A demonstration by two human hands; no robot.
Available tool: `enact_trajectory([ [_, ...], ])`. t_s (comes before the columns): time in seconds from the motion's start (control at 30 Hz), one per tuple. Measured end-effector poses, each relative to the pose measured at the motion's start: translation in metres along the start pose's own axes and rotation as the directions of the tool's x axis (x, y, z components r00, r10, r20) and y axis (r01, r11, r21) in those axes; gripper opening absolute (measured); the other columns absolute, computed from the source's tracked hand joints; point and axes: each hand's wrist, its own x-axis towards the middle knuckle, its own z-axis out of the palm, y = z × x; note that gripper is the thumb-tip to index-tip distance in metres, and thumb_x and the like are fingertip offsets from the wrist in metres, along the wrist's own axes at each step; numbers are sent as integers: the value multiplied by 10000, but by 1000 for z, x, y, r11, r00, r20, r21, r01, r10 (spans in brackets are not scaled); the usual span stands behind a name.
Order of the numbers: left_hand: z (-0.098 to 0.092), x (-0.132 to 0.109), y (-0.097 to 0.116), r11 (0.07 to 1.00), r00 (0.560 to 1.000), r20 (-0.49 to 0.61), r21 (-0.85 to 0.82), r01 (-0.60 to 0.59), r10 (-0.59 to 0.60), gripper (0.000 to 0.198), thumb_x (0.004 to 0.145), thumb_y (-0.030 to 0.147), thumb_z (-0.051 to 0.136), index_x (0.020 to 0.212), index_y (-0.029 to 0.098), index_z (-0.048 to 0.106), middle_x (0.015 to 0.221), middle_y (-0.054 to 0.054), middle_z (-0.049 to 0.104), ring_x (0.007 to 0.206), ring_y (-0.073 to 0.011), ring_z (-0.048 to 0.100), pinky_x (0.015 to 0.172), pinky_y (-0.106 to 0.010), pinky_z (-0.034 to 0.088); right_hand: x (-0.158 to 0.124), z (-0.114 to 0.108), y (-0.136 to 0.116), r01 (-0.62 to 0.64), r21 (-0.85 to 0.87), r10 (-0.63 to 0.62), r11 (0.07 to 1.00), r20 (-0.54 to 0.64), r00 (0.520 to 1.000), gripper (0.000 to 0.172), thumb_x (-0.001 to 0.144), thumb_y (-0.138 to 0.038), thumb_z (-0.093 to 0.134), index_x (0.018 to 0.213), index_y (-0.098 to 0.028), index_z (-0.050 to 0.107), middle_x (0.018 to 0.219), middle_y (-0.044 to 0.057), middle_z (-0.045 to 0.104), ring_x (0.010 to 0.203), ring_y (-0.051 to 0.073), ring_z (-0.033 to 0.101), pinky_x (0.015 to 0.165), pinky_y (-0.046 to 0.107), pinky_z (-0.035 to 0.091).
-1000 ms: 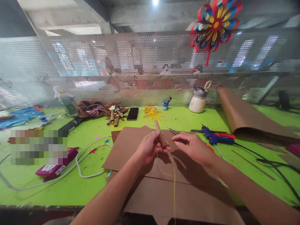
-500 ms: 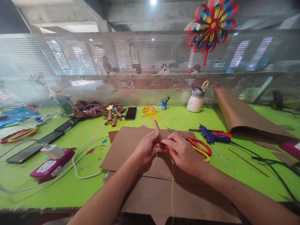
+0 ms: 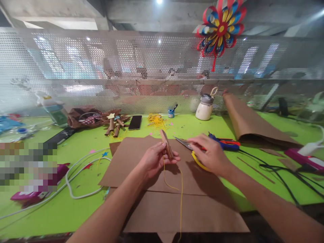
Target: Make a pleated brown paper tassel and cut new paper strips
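Note:
My left hand [image 3: 157,157] is closed around a small rolled piece of brown paper [image 3: 166,145], held tilted above brown paper sheets [image 3: 131,158]. Two ends of thin yellow string [image 3: 181,202] hang from around the roll. To the right, my right hand [image 3: 211,153] grips scissors [image 3: 199,162] by their red and yellow handles, with the blades pointing left toward the roll. Part of the handles is hidden beneath the fingers. Just behind that hand lies a blue glue gun [image 3: 229,145].
Behind stand a white bottle [image 3: 204,108], a blue jar [image 3: 171,113], a phone [image 3: 135,122], tangled yellow string [image 3: 156,120] and brown paper tubes [image 3: 116,129]. A large folded brown paper [image 3: 253,118] lies right. Cables [image 3: 76,196] and a purple power strip [image 3: 307,160] border the work area.
My right hand has left the paper roll, moved right and taken hold of the scissors. My left hand still holds the roll. The view has shifted slightly to the right.

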Motion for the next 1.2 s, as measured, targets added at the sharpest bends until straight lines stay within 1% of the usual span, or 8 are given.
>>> enact_trajectory([
  [0.2, -1, 3, 2, 999, 997, -55, 12, 50, -50, 170, 929, 239, 424, 898, 95, 508, 797, -184, 682, 711, -229, 704, 636, -295, 578, 10, -65, 81, -346, -213, 341, 914, -64, 938, 397, 789, -501, 558, 571, -171, 587, 511, -9, 525, 494, 128, 450, 494, 261, 334],
  [0.33, -2, 4, 4, 999, 997, -60, 18, 48, -47, 162, 922, 220, 430, 887, 87, 516, 793, -182, 679, 703, -228, 702, 626, -290, 577, 3, -78, 125, -463, -230, 430, 856, -182, 884, 466, 757, -564, 527, 485, -186, 510, 419, -37, 377, 457, 121, 379, 477, 268, 294],
  [0.53, -2, 4, 6, 999, 996, -87, 23, 39, -37, 204, 929, 209, 406, 864, 65, 536, 791, -183, 675, 695, -225, 701, 618, -280, 578, -7, -71, 139, -489, -76, 480, 869, -108, 870, 427, 703, -578, 553, 716, -160, 642, 609, 37, 634, 530, 161, 543, 522, 276, 423],
  [0.7, -2, 5, 6, 998, 996, -76, 32, 45, -43, 206, 928, 206, 404, 855, 71, 541, 772, -169, 675, 676, -214, 699, 608, -271, 576, -8, -77, 137, -523, -214, 496, 825, -169, 852, 498, 775, -603, 504, 528, -174, 562, 432, -12, 487, 449, 136, 459, 480, 263, 368],
  [0.77, -3, 5, 6, 998, 996, -79, 36, 47, -44, 206, 927, 209, 407, 857, 71, 542, 778, -173, 676, 683, -217, 700, 615, -275, 578, -10, -82, 143, -486, -315, 465, 815, -145, 874, 495, 814, -565, 468, 526, -176, 573, 458, 2, 511, 490, 154, 494, 516, 273, 393],
  [0.87, -5, 6, 5, 999, 996, -80, 33, 36, -33, 203, 927, 215, 412, 860, 74, 542, 788, -179, 679, 701, -222, 702, 639, -286, 581, -15, -86, 157, -277, -438, 370, 855, 142, 918, 270, 797, -380, 523, 771, -171, 692, 794, 70, 683, 744, 210, 609, 694, 301, 468],
  [0.97, -4, 6, 4, 999, 997, -77, 21, 27, -25, 212, 932, 211, 395, 861, 73, 540, 783, -183, 680, 695, -218, 701, 661, -298, 584, -25, -80, 167, -109, -567, 371, 817, 371, 851, 339, 737, -212, 552, 1049, -168, 678, 1079, 118, 663, 1028, 260, 576, 892, 350, 436],
  [1.2, 4, 1, 5, 1000, 994, -112, 17, 5, -3, 212, 936, 203, 376, 841, 87, 525, 733, -168, 677, 645, -206, 697, 594, -260, 570, -39, -60, 187, -64, -694, 449, 717, 390, 804, 526, 706, -133, 539, 1231, -147, 563, 1137, 152, 622, 1073, 287, 564, 904, 356, 424],
])
